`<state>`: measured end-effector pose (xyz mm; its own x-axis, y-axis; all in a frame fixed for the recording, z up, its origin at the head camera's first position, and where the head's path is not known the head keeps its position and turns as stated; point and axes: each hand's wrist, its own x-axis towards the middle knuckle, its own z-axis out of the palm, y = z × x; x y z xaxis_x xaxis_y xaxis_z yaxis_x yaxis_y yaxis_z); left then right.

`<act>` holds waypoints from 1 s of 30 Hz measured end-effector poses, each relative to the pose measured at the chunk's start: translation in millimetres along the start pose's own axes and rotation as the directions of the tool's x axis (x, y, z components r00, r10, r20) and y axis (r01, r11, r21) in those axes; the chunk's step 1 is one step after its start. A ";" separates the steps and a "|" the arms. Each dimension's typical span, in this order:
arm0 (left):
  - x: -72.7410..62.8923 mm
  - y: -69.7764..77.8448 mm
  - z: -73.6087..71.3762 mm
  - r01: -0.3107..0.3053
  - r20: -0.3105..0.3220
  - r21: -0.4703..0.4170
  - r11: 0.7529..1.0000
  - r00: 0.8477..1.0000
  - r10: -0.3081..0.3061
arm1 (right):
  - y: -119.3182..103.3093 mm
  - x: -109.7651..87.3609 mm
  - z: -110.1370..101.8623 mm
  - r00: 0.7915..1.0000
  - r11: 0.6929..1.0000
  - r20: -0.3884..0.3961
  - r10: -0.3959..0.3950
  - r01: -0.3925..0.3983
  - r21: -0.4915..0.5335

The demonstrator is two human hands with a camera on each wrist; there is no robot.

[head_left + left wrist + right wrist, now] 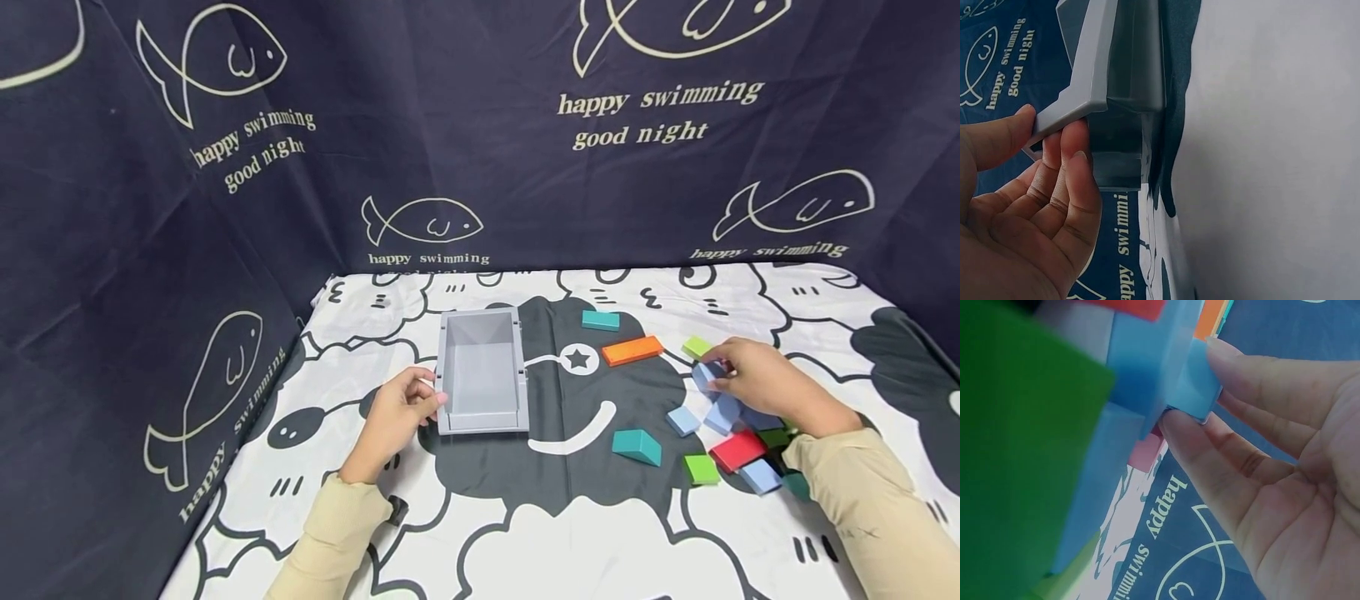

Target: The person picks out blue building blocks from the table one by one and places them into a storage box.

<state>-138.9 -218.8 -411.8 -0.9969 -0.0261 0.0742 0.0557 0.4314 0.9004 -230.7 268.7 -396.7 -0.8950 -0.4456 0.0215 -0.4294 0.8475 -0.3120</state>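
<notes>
A grey rectangular box (pixel 522 404) with an open top stands left of the middle. My left hand (pixel 401 410) pinches its left rim between thumb and fingers; in the left wrist view the thumb lies on top of the rim (pixel 1088 75) and the fingers beneath. Over the pile on the right, my right hand (pixel 759 379) holds a blue block (pixel 703 377). The right wrist view shows this blue block (pixel 1196 381) between thumb and fingertips, close to other blue blocks. Its full shape is partly hidden by the fingers.
Around the right hand lie a red block (pixel 738 450), a green block (pixel 701 469), a light green block (pixel 697 347) and several blue ones. Between box and pile are an orange block (pixel 632 350), a teal block (pixel 601 320) and a teal wedge-like block (pixel 636 447). Dark cloth hangs behind.
</notes>
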 end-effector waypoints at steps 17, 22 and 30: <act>-0.4 -0.7 0.7 0.003 0.023 -0.031 0.999 1.000 -0.003 | -16.8 -0.6 1.6 0.971 0.996 -0.223 -0.088 0.090 -0.002; 0.6 -0.4 -0.1 0.005 0.025 -0.044 0.999 1.000 -0.004 | -40.8 2.2 -4.6 0.946 0.992 -0.300 -0.121 0.129 0.007; 1.4 -2.3 -0.3 0.001 0.029 -0.054 0.999 1.000 0.001 | -72.0 13.3 -15.7 0.922 0.977 -0.337 -0.188 0.210 0.030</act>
<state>-140.4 -220.1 -413.6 -0.9981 0.0004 0.0623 0.0577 0.3819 0.9224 -213.6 206.3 -359.1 -0.7854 -0.4732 0.3990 -0.6043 0.7259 -0.3285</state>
